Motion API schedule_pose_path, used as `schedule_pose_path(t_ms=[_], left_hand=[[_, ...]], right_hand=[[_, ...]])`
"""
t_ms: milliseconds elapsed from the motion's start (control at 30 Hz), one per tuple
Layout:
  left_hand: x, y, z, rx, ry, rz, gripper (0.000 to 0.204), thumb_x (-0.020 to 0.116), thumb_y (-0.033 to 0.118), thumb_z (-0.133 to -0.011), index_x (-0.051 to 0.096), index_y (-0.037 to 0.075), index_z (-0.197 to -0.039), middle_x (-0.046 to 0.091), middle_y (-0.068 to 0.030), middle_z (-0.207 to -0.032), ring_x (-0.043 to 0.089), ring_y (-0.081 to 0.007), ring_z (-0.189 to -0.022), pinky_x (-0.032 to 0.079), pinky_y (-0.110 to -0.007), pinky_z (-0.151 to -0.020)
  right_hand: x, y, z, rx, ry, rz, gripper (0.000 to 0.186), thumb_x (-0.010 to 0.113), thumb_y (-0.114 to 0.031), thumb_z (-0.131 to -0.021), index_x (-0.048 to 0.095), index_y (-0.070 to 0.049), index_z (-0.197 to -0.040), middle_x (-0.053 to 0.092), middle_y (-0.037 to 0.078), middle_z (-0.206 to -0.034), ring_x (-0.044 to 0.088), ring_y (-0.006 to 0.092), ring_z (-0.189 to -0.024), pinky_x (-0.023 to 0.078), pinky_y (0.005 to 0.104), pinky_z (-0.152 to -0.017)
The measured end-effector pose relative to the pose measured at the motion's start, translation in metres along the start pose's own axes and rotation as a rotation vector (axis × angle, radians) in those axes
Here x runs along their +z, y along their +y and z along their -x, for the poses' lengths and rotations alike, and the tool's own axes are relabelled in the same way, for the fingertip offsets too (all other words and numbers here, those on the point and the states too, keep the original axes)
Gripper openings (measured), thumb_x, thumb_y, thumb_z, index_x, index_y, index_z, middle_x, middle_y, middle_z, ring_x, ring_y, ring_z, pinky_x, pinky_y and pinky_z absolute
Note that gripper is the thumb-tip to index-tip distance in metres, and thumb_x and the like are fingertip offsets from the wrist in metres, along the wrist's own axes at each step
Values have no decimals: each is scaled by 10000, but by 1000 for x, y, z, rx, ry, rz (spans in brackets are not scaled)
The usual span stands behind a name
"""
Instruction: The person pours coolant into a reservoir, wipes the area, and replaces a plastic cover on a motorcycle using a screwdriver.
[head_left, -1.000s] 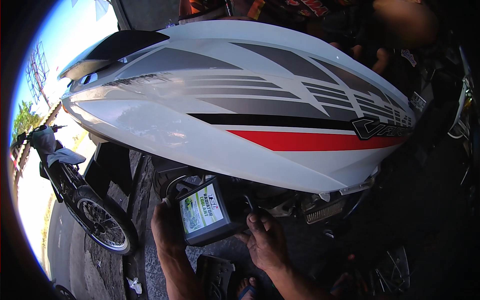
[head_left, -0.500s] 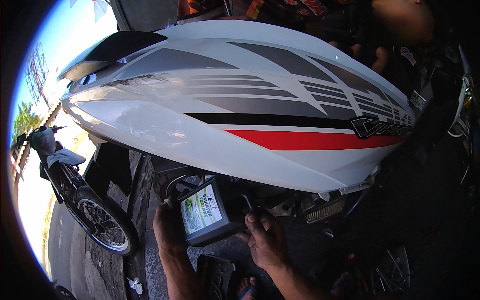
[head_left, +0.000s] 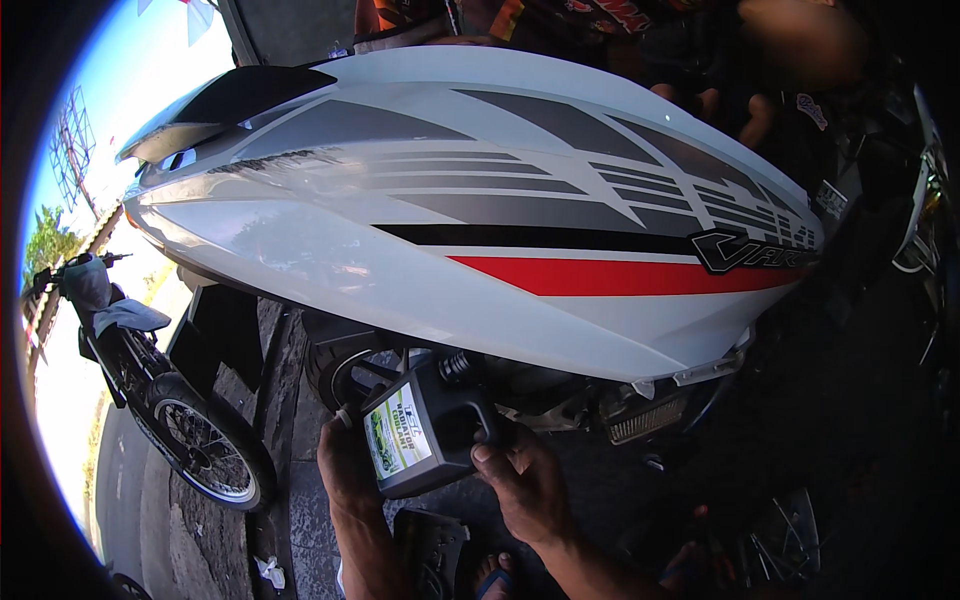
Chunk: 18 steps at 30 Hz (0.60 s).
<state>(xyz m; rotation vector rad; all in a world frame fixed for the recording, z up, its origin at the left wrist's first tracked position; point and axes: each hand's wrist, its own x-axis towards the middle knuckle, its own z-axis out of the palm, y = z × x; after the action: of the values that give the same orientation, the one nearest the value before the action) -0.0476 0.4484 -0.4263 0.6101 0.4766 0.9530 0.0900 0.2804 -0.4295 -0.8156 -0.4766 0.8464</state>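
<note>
I see a dark plastic jug (head_left: 430, 432) held in the air between the two hands of the person, below the lower edge of a white scooter body (head_left: 330, 235). The left hand (head_left: 347, 468) grasps the jug from its left side; this hand is closed against the wall, and some of its fingers are hidden behind the jug. The right hand (head_left: 525, 485) is at the opposite side. Its thumb presses near the lower end of the loop handle (head_left: 488, 420), and its other fingers are bent behind, where I cannot see their tips, but the hand grasps the jug. The jug is tilted, with the pale label (head_left: 397, 432) turned toward the wearer, and the dark ribbed neck (head_left: 455, 368) points up, near the scooter.

Just beyond the jug, a scooter wheel (head_left: 345, 385) shows in the shadow, and to the right there is a finned metal part (head_left: 650, 427). Below, between the forearms, lie a black part (head_left: 430, 550) on the ground and a foot in a sandal (head_left: 492, 577). At the left stands a motorcycle (head_left: 150, 375). Across the scooter, another person (head_left: 560, 28) is partly visible.
</note>
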Motion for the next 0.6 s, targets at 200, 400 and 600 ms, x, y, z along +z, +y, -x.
schedule_pose_path(t_ms=[200, 400, 600], left_hand=[[8, 1, 3, 36, 112, -49, 322, 468, 243, -998, 633, -11, -1103, 698, -144, -994, 695, -250, -877, 571, -376, -822], [4, 2, 0, 26, 6, -60, 332, 478, 241, -984, 634, -12, -1133, 705, -159, -1036, 702, -267, -915, 575, -386, -844], [-12, -2, 0, -10, 5, 10, 348, 474, 262, -990, 634, -10, -1138, 707, -162, -1038, 704, -278, -921, 576, -401, -849]], right_hand=[[1, 4, 0, 20, 50, -26, 365, 634, -180, -992, 570, 61, -1258, 615, -4, -933, 547, 56, -851, 448, 247, -779], [-5, 8, -1, 5, 4, -6, 371, 635, -190, -994, 569, 58, -1262, 617, -4, -933, 542, 56, -848, 445, 252, -778], [-3, 5, 2, 0, -9, 15, 383, 627, -189, -993, 568, 46, -1290, 640, 24, -999, 568, 89, -933, 456, 288, -861]])
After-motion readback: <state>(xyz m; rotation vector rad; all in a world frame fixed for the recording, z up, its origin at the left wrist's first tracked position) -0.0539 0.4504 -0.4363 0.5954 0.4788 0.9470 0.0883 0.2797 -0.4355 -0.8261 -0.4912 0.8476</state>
